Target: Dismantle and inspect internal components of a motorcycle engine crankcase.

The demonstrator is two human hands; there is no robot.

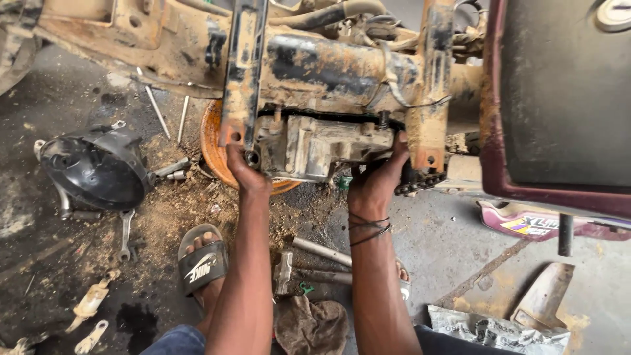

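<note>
Reaching under the muddy motorcycle frame (342, 66), the dirty engine case (315, 148) is gripped by the left hand (244, 169) and the right hand (378, 181), fingers closed on it, above an orange pan (211, 141).

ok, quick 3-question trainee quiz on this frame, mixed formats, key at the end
1. True or false: both hands press on the underside of the muddy engine block.
2. What lies on the floor left of the left hand? A) black round cover B) red bucket C) car tyre
3. Fill in: the right hand has dark ____ around its wrist.

Key:
1. True.
2. A, the black round cover.
3. Cords.
</note>
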